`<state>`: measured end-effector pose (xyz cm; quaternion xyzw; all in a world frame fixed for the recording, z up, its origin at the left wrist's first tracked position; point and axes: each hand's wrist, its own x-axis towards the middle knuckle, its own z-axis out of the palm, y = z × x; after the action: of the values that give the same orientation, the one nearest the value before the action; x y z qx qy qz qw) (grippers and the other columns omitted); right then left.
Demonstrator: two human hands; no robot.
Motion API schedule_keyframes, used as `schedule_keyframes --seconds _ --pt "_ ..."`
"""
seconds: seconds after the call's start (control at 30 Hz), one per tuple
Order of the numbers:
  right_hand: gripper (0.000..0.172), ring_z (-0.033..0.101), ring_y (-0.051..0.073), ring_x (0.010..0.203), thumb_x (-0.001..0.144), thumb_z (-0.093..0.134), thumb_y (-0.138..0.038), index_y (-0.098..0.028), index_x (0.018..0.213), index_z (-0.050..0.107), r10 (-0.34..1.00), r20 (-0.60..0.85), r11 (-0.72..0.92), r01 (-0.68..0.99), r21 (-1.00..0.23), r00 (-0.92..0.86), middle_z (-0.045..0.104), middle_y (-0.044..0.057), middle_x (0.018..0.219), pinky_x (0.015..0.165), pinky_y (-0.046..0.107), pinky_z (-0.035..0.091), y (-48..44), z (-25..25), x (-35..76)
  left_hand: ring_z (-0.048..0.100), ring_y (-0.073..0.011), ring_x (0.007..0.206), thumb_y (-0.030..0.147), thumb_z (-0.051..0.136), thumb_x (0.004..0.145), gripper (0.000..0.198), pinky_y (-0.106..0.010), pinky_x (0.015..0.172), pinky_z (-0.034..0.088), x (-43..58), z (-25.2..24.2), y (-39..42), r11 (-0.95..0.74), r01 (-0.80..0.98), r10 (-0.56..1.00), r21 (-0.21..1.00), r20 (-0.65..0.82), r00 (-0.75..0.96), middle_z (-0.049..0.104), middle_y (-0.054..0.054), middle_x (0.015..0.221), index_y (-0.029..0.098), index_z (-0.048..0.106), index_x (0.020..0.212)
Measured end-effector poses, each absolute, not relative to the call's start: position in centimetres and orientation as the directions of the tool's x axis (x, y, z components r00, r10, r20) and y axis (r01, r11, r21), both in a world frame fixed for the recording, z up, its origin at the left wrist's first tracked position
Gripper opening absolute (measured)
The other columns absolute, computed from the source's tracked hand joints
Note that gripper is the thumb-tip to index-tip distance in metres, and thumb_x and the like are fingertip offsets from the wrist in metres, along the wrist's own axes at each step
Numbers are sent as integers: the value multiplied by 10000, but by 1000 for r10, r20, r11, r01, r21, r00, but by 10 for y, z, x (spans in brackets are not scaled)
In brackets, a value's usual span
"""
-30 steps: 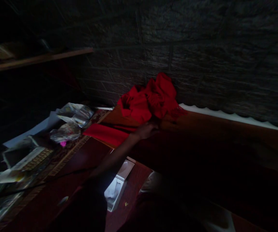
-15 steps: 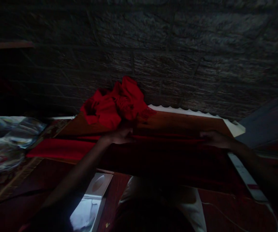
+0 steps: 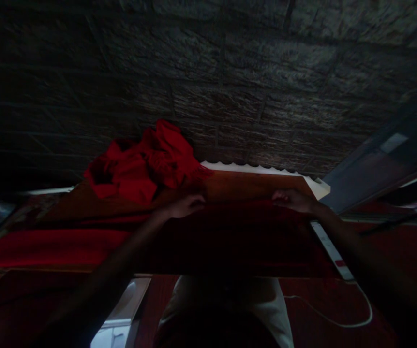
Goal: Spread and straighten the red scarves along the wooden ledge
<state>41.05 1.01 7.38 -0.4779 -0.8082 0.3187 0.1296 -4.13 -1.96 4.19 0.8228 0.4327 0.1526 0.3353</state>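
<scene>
A long red cloth (image 3: 59, 246) lies across the wooden table, its right part dark in shadow. My left hand (image 3: 187, 205) pinches the far edge of this cloth near the middle. Farther right, my right hand (image 3: 291, 199) has its fingers closed on the same edge, so the cloth spans between both hands. Behind my left hand, a crumpled red fringed cloth (image 3: 132, 169) is heaped against the wall.
A white phone-like device (image 3: 331, 251) with a white cable (image 3: 349, 325) lies by my right forearm. White scalloped trim (image 3: 252, 168) runs along the table's back edge. The stone wall (image 3: 208, 72) rises behind. An open white box (image 3: 125, 309) sits below, left of my lap.
The view has turned to the right, so the table and heaped cloth sit farther left. My hands are somewhat closer together, both still at the cloth's far edge.
</scene>
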Motion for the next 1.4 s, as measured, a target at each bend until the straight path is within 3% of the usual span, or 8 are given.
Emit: schedule_keyframes --seconds 0.27,0.4,0.57,0.67,0.8,0.97,1.23,1.4 --pt "228 669 277 1072 940 564 -248 -235 1072 750 769 208 640 734 -227 -605 723 103 1134 928 450 549 -53 68 425 677 -189 991 379 474 999 311 -276 879 479 32 48 -11 -478 526 723 703 -25 690 744 -52 1101 187 705 1080" --pt "282 678 255 1066 937 549 -190 -220 1178 692 771 185 636 752 -172 -610 711 96 1178 906 410 575 -79 67 424 686 -205 948 455 561 959 333 -279 836 472 41 42 -5 -500 503 691 705 -25 722 758 -56 1040 176 735 1012" --pt "403 574 294 1280 942 593 -232 -193 1342 620 726 230 682 719 -130 -648 635 130 1355 1076 497 492 -69 77 397 683 -213 931 490 575 954 365 -293 840 470 41 30 -2 -536 487 696 689 34 718 762 -64 1017 174 753 993" --pt "388 561 273 1303 997 556 -285 -208 1373 616 694 233 717 684 -135 -681 619 124 1393 1111 481 464 -55 81 365 682 -211 984 416 587 964 302 -291 874 475 41 27 -3 -573 453 678 683 83 731 756 -68 1076 180 757 1045" --pt "528 554 268 1310 961 635 -291 -212 1474 536 674 111 738 659 -142 -731 586 138 1438 1082 430 483 -43 79 326 661 -207 1074 299 562 989 245 -302 960 454 42 32 -10 -657 418 624 628 141 769 729 -63 1166 209 757 1106" --pt "266 661 267 1081 944 640 -274 -214 1182 741 637 -121 749 648 -139 -761 721 117 1177 956 403 517 -38 74 337 666 -187 992 272 613 969 185 -274 883 454 41 38 -17 -686 442 600 578 106 793 726 -37 1078 223 780 1031" --pt "308 653 180 789 1000 515 -421 -182 1029 707 732 -172 512 698 -500 -659 725 73 939 705 287 511 -32 75 409 655 -207 964 361 621 974 230 -302 873 450 43 39 -20 -683 534 659 498 105 745 718 -53 1051 173 754 981" --pt "371 649 184 704 943 575 -551 -235 956 769 737 -405 315 805 -503 -542 733 37 843 631 282 510 -22 84 424 655 -194 929 361 641 959 201 -285 843 452 44 39 -21 -687 538 662 488 114 741 716 -39 1016 192 747 928"
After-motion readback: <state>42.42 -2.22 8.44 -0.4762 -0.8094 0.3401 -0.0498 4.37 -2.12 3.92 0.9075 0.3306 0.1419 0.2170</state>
